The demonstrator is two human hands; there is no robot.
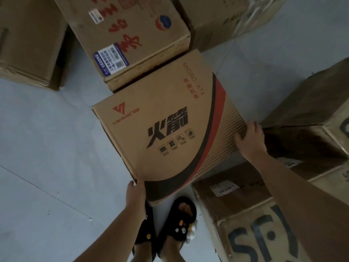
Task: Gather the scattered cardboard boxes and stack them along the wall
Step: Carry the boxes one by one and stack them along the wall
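Observation:
A large cardboard box (166,120) printed with black characters, a red logo and a red-and-black curved stripe fills the middle of the view, right in front of my feet. My left hand (135,195) grips its near corner from below. My right hand (249,137) clasps its right edge over the dotted pattern. Its far edge meets another box (132,35) bearing red writing and blue-and-white labels.
A plain box (28,44) lies at the upper left and another (226,19) at the top right. Boxes marked "SF" (264,224) and a dark box (311,110) crowd the right side. Grey floor (47,157) spreads to the left. My black slippers (181,220) stand below.

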